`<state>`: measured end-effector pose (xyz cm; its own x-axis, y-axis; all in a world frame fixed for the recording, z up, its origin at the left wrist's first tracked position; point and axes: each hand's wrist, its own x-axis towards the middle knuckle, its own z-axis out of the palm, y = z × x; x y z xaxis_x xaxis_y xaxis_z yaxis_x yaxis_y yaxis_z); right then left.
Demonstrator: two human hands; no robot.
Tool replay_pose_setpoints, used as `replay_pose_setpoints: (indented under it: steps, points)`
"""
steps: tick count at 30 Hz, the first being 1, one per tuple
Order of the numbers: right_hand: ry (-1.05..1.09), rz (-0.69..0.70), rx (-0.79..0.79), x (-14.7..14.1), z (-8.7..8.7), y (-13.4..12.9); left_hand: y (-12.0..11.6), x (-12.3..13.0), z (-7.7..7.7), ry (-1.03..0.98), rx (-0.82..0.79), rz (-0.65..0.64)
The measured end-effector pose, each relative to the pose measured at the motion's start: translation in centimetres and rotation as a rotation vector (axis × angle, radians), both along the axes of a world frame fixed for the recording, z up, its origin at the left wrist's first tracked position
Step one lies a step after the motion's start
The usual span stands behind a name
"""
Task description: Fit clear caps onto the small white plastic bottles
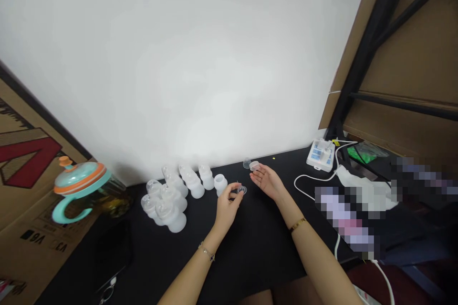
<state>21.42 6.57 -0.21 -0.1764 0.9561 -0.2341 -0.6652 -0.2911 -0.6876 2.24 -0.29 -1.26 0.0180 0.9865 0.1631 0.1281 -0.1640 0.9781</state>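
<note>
My left hand (228, 204) pinches a small clear round piece with a flared rim (242, 190), which looks like a bottle nipple. Just behind that hand an uncapped white bottle (220, 183) stands upright with its mouth bare. My right hand (269, 182), palm turned partly up, has a clear dome cap (254, 166) at its thumb and index fingertips; the other fingers are loosely curled. Beside it a second clear cap (246, 163) rests on the black table near the wall. To the left stand several small white baby bottles (176, 221) with clear domed tops.
A jug with a turquoise handle (59, 212) and a dark phone (112, 252) are at the left. At the right lie a white power strip (321, 155), a looping white cable (302, 176), a white cloth (358, 188) and a blurred-out item. A white wall (214, 66) closes off the back.
</note>
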Motion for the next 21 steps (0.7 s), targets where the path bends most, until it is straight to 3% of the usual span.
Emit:
replay_pose_setpoints:
  steps: [21]
  points:
    - [0.022,0.077,-0.028,-0.61,-0.31,-0.42,-0.26,0.08,0.15,0.003,-0.012,-0.045]
